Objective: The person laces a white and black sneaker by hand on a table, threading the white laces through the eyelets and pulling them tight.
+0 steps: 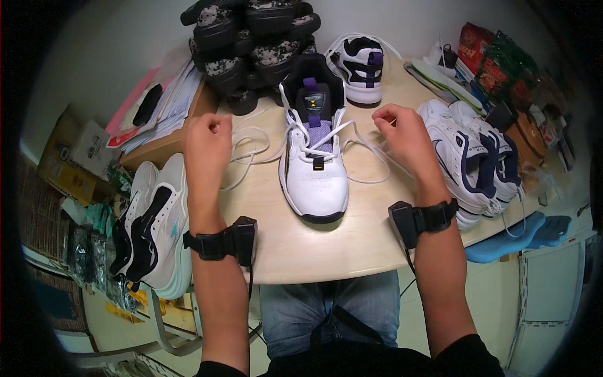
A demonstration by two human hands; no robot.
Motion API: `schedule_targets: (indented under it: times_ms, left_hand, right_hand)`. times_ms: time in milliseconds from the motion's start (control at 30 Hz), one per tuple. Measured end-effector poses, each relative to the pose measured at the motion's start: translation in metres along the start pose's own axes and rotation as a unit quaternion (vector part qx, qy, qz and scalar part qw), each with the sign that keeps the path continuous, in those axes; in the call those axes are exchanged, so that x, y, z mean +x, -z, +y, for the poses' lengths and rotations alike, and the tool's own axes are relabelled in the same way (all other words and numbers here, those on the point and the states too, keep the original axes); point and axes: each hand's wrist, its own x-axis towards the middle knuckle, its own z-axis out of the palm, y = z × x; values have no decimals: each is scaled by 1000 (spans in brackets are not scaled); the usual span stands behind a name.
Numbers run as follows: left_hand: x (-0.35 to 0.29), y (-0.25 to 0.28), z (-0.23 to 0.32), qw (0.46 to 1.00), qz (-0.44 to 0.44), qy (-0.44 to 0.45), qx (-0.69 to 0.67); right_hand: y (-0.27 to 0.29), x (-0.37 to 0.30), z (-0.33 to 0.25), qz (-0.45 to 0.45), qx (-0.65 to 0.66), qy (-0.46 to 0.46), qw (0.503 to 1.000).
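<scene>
A white high-top sneaker [314, 182] with a black collar and purple tongue stands upright mid-table, toe toward me. Its white shoelace [311, 149] crosses the lower eyelets, and the loose lengths spread out on both sides. My left hand [210, 141] is raised left of the sneaker with the fingers curled in, beside the left lace loops, and no object shows in it. On the other side, my right hand [399, 129] is also closed, thumb against the curled fingers, above the right lace length. Neither hand touches the sneaker.
A matching sneaker [361, 72] stands behind. Dark camouflage shoes [251, 47] are piled at the back left. White pairs flank the table: black-trimmed sneakers [164, 226] left, navy-trimmed sneakers [468, 163] right. Papers [163, 113] lie on a carton. Blue plastic pieces [509, 242] jut out at right.
</scene>
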Motion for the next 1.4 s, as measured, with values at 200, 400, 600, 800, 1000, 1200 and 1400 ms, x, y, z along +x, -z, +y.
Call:
schedule_targets:
  times_ms: [200, 400, 600, 800, 1000, 1200, 1400]
  left_hand:
    - [-16, -16, 43, 959, -134, -24, -247]
    - [-27, -15, 70, 923, -185, 2, -336]
    - [-38, -8, 91, 879, -301, -19, -370]
    - [-34, -8, 80, 876, -247, -37, -412]
    - [-25, 5, 68, 674, -224, 7, -703]
    - [-33, 3, 75, 700, -269, 32, -660]
    - [-39, -1, 86, 776, -333, 13, -536]
  right_hand:
    - [9, -8, 4, -136, -218, -44, 965]
    - [0, -6, 4, -54, -252, 52, 965]
    - [-8, -23, -59, -38, 188, 196, 962]
    - [-6, -20, -56, -1, 139, 211, 968]
    - [-4, -2, -23, 103, 48, 175, 978]
    - [9, -9, -40, -173, 319, -26, 932]
    - [16, -23, -63, -268, 370, 16, 889]
